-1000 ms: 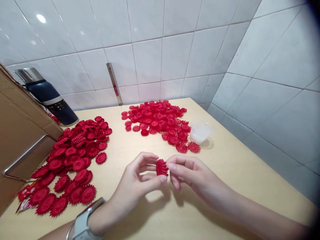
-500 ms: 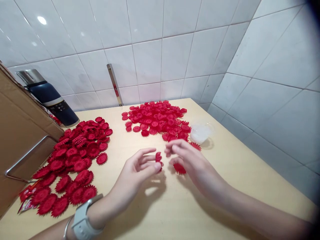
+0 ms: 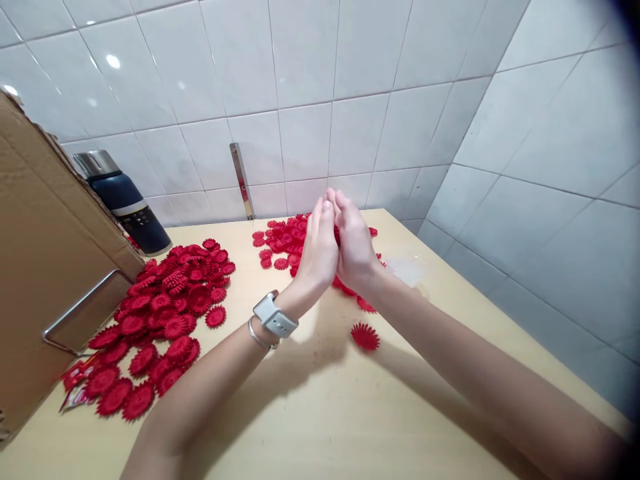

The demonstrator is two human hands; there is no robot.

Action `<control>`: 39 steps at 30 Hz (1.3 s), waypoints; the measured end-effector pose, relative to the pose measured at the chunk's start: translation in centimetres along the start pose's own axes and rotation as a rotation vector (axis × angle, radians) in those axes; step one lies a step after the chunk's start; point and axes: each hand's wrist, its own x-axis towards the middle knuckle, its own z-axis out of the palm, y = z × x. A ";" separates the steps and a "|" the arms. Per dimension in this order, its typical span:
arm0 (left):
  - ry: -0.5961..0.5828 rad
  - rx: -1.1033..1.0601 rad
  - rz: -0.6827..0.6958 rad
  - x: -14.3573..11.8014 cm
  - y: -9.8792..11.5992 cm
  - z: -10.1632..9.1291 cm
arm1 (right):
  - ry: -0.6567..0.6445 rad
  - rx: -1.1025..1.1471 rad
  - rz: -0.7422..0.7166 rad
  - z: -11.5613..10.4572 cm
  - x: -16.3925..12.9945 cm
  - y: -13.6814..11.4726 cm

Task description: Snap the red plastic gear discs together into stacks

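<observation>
My left hand [image 3: 320,250] and my right hand [image 3: 354,247] are stretched forward side by side, palms facing each other and fingers straight, over the far pile of red toothed flower-shaped discs [image 3: 280,240]. A bit of red shows between the two palms, but the palms are turned away from me, so I cannot tell whether either hand grips anything. One red disc [image 3: 365,336] lies alone on the wooden table [image 3: 310,413] under my right forearm. A larger pile of red discs [image 3: 170,300] spreads over the table's left side. A grey watch [image 3: 274,315] sits on my left wrist.
A cardboard box [image 3: 45,253] with a metal handle [image 3: 75,310] stands at the left edge. Behind it is a dark blue flask [image 3: 127,203]. A clear plastic piece [image 3: 407,270] lies right of the far pile. Tiled walls close the back and right, with a metal strip [image 3: 242,180].
Both hands moved from the table's middle forward to the far pile and came together. The red disc that was by my right hand now lies alone on the table.
</observation>
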 end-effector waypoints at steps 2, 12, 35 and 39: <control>-0.040 0.025 0.148 -0.1 0.1 0.4 | 0.005 -0.057 -0.070 0.3 0.0 -0.8; -0.096 -0.067 0.084 -0.8 0.8 1.3 | 0.000 -0.230 -0.063 -0.6 1.3 -1.1; -0.062 -0.072 0.018 1.5 1.3 1.8 | 0.028 -0.155 -0.080 -0.9 2.0 0.7; -0.064 -0.046 0.038 0.9 0.0 2.0 | 0.079 -0.132 -0.095 -1.9 2.6 0.4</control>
